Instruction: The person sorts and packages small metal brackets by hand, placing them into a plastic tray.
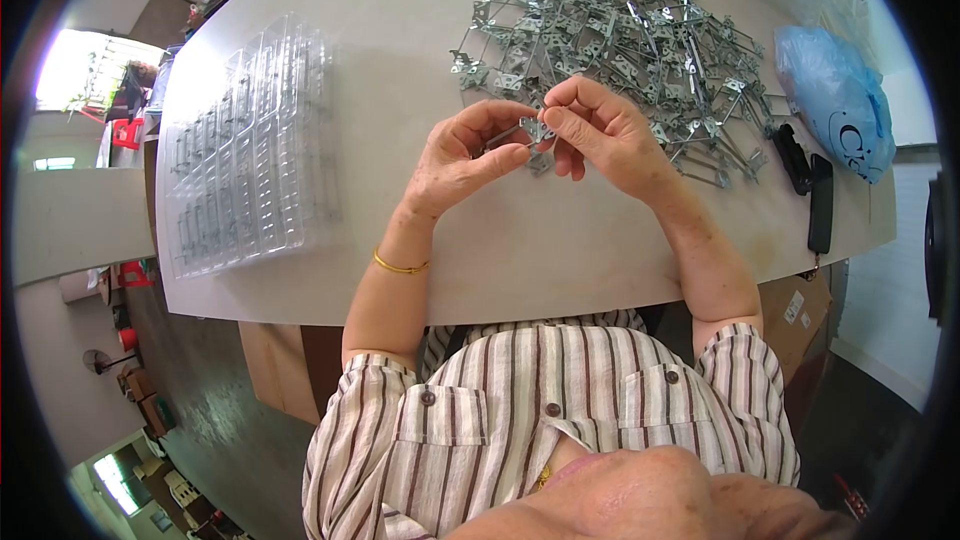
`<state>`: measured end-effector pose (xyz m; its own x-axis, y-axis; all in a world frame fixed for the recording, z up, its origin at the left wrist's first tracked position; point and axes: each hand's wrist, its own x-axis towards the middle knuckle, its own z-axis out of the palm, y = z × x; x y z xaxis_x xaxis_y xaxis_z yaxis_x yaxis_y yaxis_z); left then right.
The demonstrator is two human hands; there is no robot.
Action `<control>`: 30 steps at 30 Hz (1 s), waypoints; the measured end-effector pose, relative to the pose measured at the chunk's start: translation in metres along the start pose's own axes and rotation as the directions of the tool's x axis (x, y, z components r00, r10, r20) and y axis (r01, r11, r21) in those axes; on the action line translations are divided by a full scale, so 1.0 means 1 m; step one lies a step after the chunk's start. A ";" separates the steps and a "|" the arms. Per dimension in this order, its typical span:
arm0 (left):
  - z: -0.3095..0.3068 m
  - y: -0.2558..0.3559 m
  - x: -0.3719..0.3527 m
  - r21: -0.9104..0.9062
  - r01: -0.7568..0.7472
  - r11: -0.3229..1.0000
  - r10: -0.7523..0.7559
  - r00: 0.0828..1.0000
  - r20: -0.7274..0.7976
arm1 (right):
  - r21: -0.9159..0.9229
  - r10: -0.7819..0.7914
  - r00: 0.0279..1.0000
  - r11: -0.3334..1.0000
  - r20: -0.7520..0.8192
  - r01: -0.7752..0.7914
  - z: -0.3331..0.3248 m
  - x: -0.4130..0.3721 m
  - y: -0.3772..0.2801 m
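Note:
Both of my hands meet over the table at the near edge of a pile of metal bracket parts. Between thumb and fingers, my left hand grips a small metal bracket part with thin rods. My right hand pinches the same part from the other side, its thumb and forefinger pressed together near the top. My fingers cover much of the part. Left of my hands lies a clear plastic tray with rows of slots and similar metal parts in it.
A blue plastic bag sits at the table's right side. Two black handheld objects lie near it, close to the edge. Cardboard boxes stand under the table.

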<state>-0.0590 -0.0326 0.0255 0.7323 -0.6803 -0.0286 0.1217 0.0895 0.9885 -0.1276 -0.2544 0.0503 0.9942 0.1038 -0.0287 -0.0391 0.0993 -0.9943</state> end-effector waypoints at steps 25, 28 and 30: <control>0.019 0.040 -0.029 0.852 -0.246 0.462 0.530 0.847 -0.043 | -0.311 -0.518 0.854 0.805 0.047 0.506 0.028 -0.004 0.028; 0.006 0.039 -0.046 0.899 -0.222 0.377 0.551 0.834 -0.025 | -0.280 -0.490 0.867 0.823 0.093 0.495 0.032 -0.003 0.032; -0.004 0.034 -0.060 0.919 -0.177 0.352 0.539 0.841 -0.045 | -0.239 -0.425 0.900 0.867 0.102 0.437 0.033 -0.005 0.033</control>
<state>-0.0956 0.0141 0.0605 0.7116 -0.4918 0.5018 -0.7024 -0.5168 0.4895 -0.1369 -0.2185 0.0206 0.9007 0.1524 0.4068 0.4240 -0.1046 -0.8996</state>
